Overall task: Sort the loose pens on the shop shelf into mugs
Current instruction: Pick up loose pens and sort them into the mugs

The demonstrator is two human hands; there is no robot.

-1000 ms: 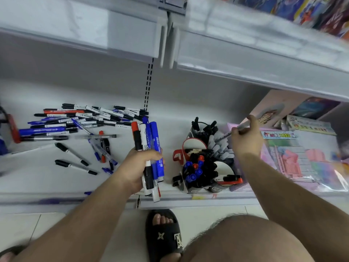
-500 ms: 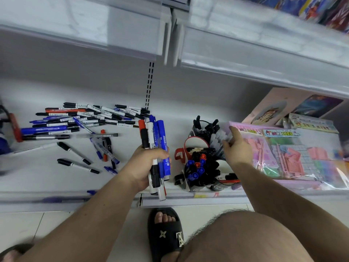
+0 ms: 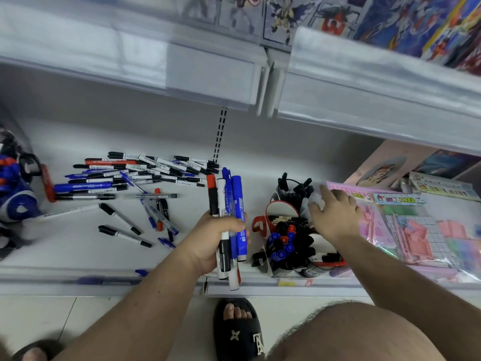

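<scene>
I see my left hand (image 3: 210, 238) with its fingers (image 3: 231, 222) wrapped around a bundle of markers (image 3: 229, 204), blue, white and one red-capped, held upright over the front of the shelf (image 3: 78, 251). My right hand (image 3: 335, 217) hovers over the mugs (image 3: 281, 212), fingers spread loosely and holding nothing. The mugs stand packed with pens near the shelf's front edge. The loose pens (image 3: 135, 175) lie scattered well to the left on the shelf.

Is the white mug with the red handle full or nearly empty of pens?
Nearly empty: the white mug with the red handle shows a mostly open mouth with few pens inside, unlike the packed mug of blue, red and black caps in front.
</scene>
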